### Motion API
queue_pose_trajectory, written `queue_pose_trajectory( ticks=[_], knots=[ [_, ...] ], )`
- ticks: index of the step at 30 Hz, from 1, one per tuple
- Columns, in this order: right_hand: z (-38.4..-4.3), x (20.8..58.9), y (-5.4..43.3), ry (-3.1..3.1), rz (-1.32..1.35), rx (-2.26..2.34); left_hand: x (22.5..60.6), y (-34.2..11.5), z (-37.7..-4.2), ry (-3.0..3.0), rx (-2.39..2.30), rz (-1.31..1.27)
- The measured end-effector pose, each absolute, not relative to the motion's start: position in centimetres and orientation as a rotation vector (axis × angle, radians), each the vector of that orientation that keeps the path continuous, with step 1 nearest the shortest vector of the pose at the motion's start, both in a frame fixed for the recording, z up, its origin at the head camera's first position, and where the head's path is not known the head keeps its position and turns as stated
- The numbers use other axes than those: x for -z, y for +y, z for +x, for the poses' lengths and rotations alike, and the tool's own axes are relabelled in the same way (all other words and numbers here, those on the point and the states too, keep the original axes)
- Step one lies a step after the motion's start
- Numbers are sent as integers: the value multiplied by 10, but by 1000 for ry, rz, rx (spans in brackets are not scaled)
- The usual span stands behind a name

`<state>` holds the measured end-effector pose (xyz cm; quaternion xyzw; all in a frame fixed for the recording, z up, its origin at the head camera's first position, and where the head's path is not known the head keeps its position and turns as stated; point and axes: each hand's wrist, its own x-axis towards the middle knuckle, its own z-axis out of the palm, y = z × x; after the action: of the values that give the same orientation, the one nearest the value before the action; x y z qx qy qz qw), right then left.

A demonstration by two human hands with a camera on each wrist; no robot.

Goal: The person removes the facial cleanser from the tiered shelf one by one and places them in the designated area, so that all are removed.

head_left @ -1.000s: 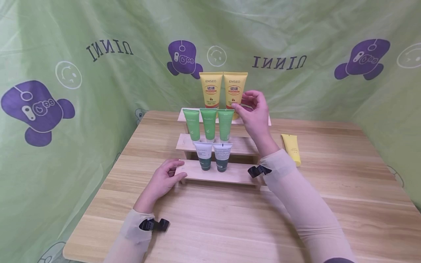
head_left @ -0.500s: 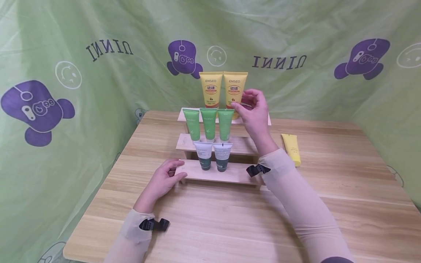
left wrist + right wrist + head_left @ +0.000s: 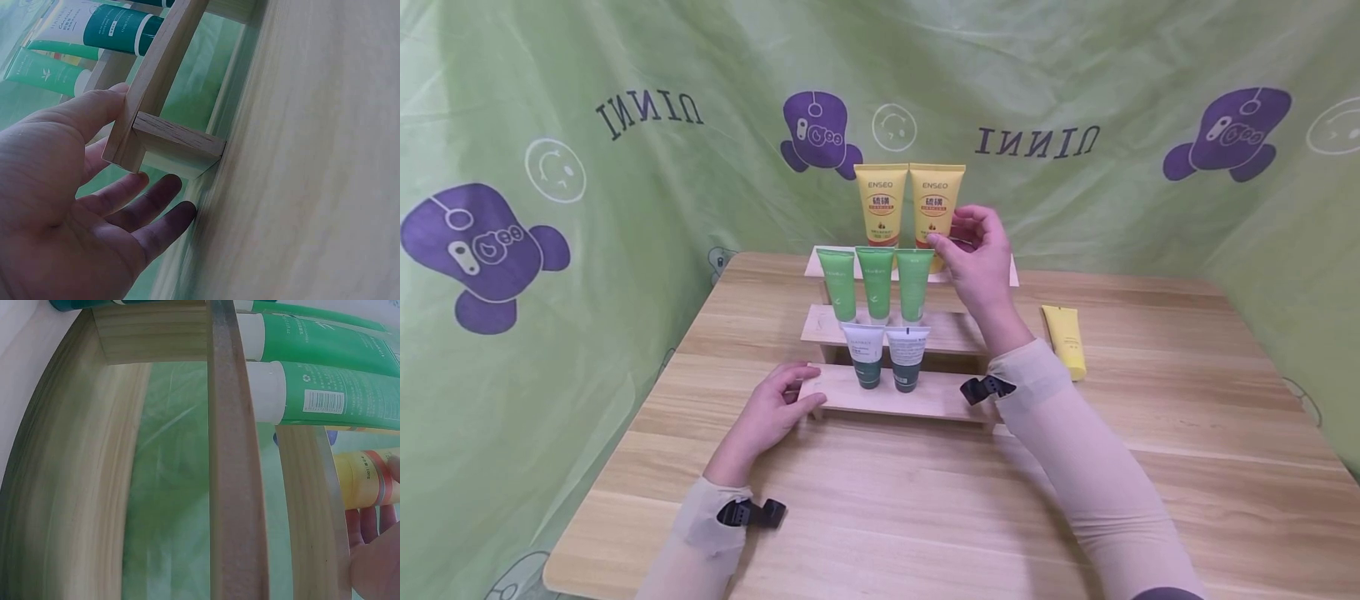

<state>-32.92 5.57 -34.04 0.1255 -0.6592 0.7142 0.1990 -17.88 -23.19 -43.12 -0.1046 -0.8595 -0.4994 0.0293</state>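
Note:
My right hand (image 3: 983, 254) holds the lower part of the right-hand yellow squeeze tube (image 3: 936, 200), which stands cap down on the top tier. Thumb in front, fingers at its side and back. A matching yellow tube (image 3: 881, 204) stands beside it on the left. At the left end of the stepped wooden display stand (image 3: 936, 400), my left hand (image 3: 775, 408) grips the lowest shelf between thumb and index finger. In the left wrist view, the other fingers (image 3: 164, 231) spread out beside the shelf's leg.
Three green tubes (image 3: 876, 285) stand on the middle tier. Two white-and-dark-green tubes (image 3: 906, 360) occupy the lowest one. A slim yellow tube (image 3: 1064, 342) lies on the wooden table (image 3: 880, 517) to the right. A green printed curtain (image 3: 1037, 67) surrounds the table.
My right forearm has shifted very slightly left. Both hands keep their places, and the tubes and stand look unchanged.

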Motion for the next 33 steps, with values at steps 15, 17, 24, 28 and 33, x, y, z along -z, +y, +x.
queue_pose_trajectory(
  ticks=[15,17,24,28,33],
  knots=[
    [-323,335,68,-1789,323,-2031,472,-246,-197,-2635,1533,-327],
    [-321,333,73,-1780,323,-2047,473,-248,-198,-2636,1526,-330],
    [-312,329,96,-1705,306,-2088,475,-249,-199,-2637,1498,-340],
    [-309,327,111,-1633,292,-2110,475,-249,-200,-2634,1508,-343],
    [-304,325,128,-1539,278,-2150,473,-249,-199,-2643,1515,-339]
  ],
)
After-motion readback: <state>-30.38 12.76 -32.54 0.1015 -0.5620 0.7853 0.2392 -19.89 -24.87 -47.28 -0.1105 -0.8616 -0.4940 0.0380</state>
